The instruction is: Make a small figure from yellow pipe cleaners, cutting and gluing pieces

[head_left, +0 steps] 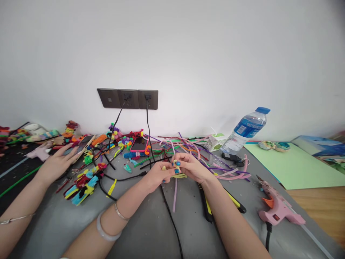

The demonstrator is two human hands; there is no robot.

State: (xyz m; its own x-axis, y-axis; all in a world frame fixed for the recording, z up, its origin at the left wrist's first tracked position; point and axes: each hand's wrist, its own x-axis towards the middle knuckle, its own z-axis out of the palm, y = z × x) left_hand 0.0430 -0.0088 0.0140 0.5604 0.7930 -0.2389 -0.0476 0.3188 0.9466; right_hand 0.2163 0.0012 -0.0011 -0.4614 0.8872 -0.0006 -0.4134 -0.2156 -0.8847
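Both of my hands meet over the middle of the table. Fingertips of my left hand and my right hand are pinched together on a small pale-yellow piece of pipe cleaner. Its exact shape is mostly hidden by the fingers. Just beneath the hands lie some yellow-green pipe cleaners and a lilac strip. Yellow-and-black pliers handles stick out from under my right forearm.
Another person's hand touches a phone at left. Pipe-cleaner figures, a pink-cased phone and loose pipe cleaners cover the back. A tilted water bottle, pink glue gun, green paper and black cables lie around.
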